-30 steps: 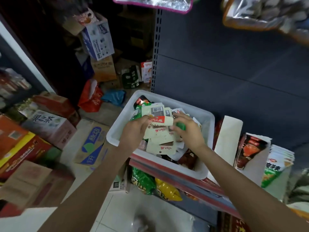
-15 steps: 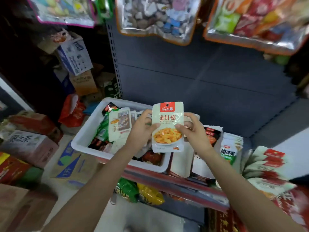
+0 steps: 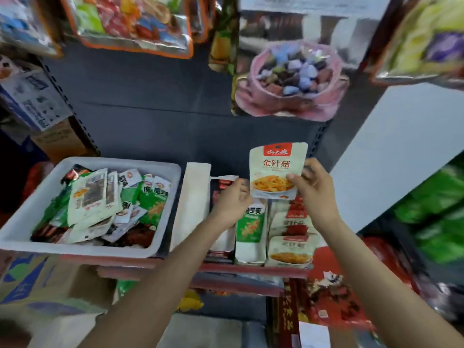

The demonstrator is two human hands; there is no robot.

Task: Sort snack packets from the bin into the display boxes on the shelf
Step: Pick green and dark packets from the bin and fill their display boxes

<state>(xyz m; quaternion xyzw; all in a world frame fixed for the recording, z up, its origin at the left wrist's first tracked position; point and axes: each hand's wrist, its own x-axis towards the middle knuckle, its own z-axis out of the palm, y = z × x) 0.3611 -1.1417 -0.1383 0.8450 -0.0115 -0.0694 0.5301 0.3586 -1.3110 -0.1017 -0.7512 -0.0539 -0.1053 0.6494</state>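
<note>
A white plastic bin [image 3: 30, 217] full of mixed snack packets [image 3: 105, 202] sits on the shelf at the left. To its right stand display boxes: a row of cream packets with red labels [image 3: 291, 247] and a row of green-and-white packets [image 3: 251, 232]. My right hand [image 3: 313, 187] pinches a cream snack packet with a red label [image 3: 276, 167] by its right edge, upright above the cream row. My left hand [image 3: 233, 199] holds the packet's lower left corner, over the boxes.
A tall white box wall [image 3: 193, 204] stands between bin and display boxes. Large snack bags [image 3: 130, 23] and a pink candy bag [image 3: 291, 79] hang overhead. A white panel [image 3: 401, 151] rises at the right. Cardboard cartons [image 3: 37, 285] crowd the floor at the left.
Both hands lifted the cream packet out of the bin and carried it right, over the display boxes. The view swung right and upward with them.
</note>
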